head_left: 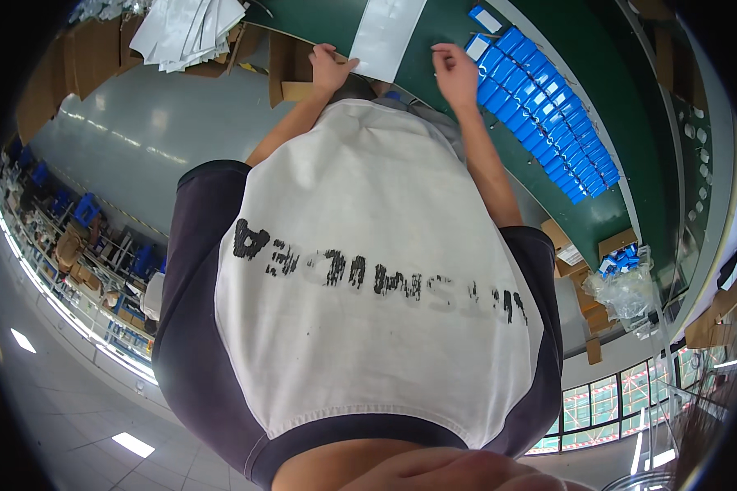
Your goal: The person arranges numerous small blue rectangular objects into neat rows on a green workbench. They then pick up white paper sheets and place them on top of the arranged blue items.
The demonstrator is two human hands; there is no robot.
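A glossy white sheet or flat bag lies across the green table at the top of the view. Next to its left edge is my left hand, its thumb stretched out to that edge and apart from the half-bent fingers. My right hand is over the table to the right of the sheet, with fingers curled together; what they hold, if anything, does not show. Just beyond my right hand stand rows of blue-wrapped packs with thin dark wires. A single blue pack with a white face sits at their far end.
Beyond the table's left edge are a pile of white flat bags and an open cardboard box. A pale strip runs along the green table beside the packs. At the right, clear plastic bagging hangs by a box of blue pieces.
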